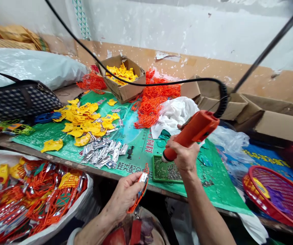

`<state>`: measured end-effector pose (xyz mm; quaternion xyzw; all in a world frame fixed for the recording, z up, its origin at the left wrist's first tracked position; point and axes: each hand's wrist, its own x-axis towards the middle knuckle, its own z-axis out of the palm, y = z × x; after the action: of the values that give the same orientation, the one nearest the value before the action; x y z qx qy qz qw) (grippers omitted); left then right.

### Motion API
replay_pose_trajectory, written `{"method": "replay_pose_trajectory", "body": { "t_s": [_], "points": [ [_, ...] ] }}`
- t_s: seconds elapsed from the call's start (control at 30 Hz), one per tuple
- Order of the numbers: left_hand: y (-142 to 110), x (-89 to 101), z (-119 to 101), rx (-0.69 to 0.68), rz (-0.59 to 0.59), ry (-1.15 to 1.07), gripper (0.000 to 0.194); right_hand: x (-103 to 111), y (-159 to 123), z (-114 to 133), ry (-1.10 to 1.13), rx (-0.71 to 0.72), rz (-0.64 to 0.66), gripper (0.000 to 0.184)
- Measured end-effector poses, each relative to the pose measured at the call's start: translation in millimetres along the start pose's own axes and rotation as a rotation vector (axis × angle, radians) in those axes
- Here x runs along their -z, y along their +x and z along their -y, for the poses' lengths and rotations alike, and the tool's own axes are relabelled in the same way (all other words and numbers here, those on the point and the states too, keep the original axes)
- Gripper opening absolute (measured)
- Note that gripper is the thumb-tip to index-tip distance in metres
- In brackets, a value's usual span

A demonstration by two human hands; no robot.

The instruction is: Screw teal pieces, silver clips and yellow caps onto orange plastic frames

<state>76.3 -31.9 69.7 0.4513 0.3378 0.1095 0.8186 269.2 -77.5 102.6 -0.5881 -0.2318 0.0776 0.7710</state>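
Observation:
My left hand (126,195) is closed on an orange plastic frame with a silver plate (143,177) on it, low in front of my body at the table edge. My right hand (184,154) wraps round a red-orange electric screwdriver (197,127), its tip end pointing down and left over a green tray (159,179) of small screws. A black cable runs from the screwdriver's upper end. Left of the tray lie several silver plates (104,151) in a loose heap, beside a pile of yellow plastic pieces (85,117).
A cardboard box (128,92) of yellow pieces stands at the back beside tangled orange frames (150,107). A white cloth (178,112) lies near them. A white sack (88,194) of mixed parts sits lower left, a red basket (276,211) at right. The cable (161,82) crosses above the table.

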Motion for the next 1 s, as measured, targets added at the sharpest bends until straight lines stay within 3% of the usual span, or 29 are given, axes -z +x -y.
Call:
{"method": "replay_pose_trajectory", "body": {
  "t_s": [0.13,0.33,0.57,1.0],
  "points": [
    [-1,-2.5,0,-0.011,-0.008,0.007,0.031,0,-6,27,0.165,0.025,0.030,0.018],
    [3,-0.5,10,-0.024,-0.040,0.021,0.033,-6,-32,62,0.352,-0.027,0.207,0.043],
    [2,-0.1,10,-0.052,0.001,0.027,0.038,-15,-48,60,0.369,-0.074,0.258,0.035],
    [1,-2.8,5,-0.042,0.007,0.052,0.029,-21,-51,57,0.306,-0.111,0.236,0.056]
  ]
}}
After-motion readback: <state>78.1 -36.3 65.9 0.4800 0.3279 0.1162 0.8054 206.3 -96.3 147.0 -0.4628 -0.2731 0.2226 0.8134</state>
